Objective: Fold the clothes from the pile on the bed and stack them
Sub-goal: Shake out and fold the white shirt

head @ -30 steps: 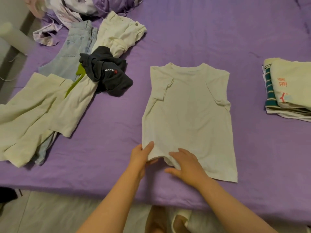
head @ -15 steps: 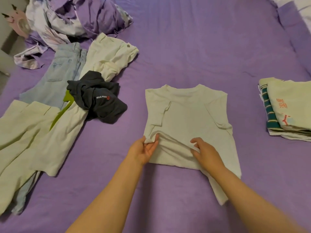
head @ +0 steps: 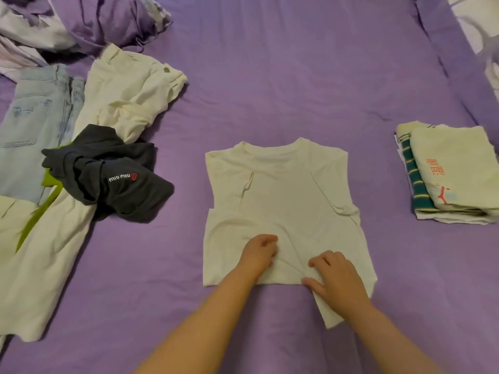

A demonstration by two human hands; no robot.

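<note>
Clearly the cream shirt, lying flat mid-bed toward its near edge, is light, limp cotton that creases and slides on the sheet. Both hands rest on its folded lower half: the left hand with fingers curled into the cloth, the right hand pressing flat. Best gripped at the fold's two corners.

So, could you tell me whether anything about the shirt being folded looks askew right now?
Yes. The cream shirt is folded unevenly: a corner of its lower layer pokes out past the folded edge, beside the right hand. The left hand rests on wrinkled fabric near the middle.
</note>
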